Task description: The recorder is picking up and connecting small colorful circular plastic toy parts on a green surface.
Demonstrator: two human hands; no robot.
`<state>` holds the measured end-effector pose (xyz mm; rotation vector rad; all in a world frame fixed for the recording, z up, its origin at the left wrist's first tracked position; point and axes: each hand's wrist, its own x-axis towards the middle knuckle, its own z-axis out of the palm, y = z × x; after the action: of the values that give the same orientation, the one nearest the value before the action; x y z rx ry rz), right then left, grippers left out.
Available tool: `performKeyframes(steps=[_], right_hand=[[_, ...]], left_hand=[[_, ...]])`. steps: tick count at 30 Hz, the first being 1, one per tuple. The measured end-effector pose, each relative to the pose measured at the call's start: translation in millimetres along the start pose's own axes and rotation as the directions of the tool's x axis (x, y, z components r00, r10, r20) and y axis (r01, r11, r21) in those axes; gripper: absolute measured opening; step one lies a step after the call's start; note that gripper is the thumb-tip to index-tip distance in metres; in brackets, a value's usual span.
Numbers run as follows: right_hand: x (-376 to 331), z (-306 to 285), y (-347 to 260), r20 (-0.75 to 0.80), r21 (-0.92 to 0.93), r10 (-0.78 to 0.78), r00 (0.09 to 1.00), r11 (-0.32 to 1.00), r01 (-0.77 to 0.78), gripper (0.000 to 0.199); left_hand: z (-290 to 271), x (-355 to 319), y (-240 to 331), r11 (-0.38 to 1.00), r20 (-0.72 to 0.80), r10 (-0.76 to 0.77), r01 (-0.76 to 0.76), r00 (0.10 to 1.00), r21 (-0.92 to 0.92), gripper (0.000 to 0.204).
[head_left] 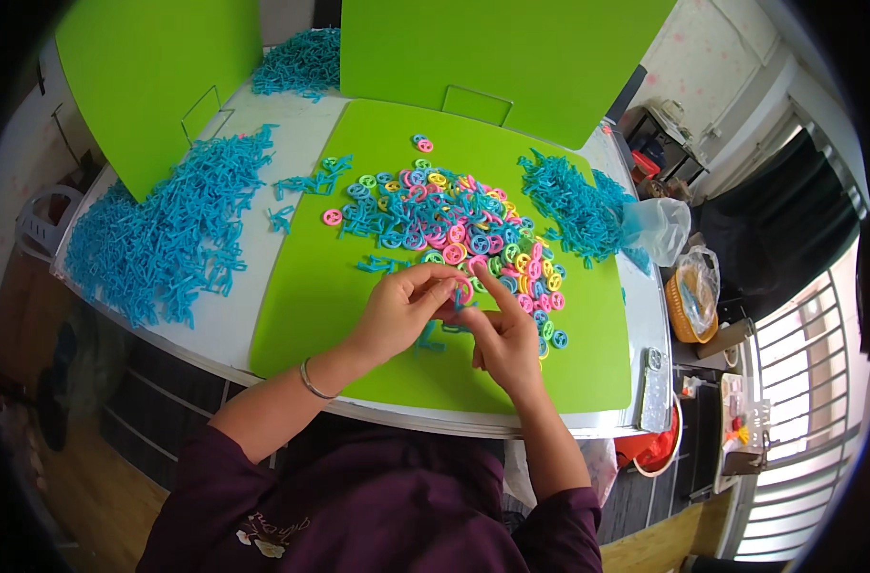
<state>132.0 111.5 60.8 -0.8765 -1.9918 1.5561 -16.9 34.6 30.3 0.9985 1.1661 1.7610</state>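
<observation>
While hands (pixel 406 310) (pixel 508 346) handle a ring (pixel 469 291), open mat (pixel 306 315) reaches its edge (pixel 587 411).

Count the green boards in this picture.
3: the left board, upright; the back board, upright beyond the work; and the flat board, lying on the table under the rings. Any outside the view can't be ruled out.

Markings: one line of small, pale lettering (pixel 288 527), slanted, on the left chest of my dark purple shirt (pixel 387 501), directly beside a pale flower motif (pixel 263 547). Lettering too small and skewed from my viewpoint to transcribe; I record it as unread. No other text, label, number or sign legible.
</observation>
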Motion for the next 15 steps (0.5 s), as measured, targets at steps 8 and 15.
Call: performKeyframes(steps=[8,15], right_hand=[[15.2,-22.2,5.3,0.429,-0.665,-0.832,0.353,-0.026,0.747,0.041],[0.9,-26.9,13.7,-0.126,0.062,-0.356,0.926,0.929,0.365,0.014]], left_hand=[[-11.7,4.1,6.6,0.939,0.062,-0.312,0.318,0.948,-0.130,0.021],[-14.4,47.0,-1.6,0.369,0.165,0.331,-0.289,0.929,0.884,0.021]])
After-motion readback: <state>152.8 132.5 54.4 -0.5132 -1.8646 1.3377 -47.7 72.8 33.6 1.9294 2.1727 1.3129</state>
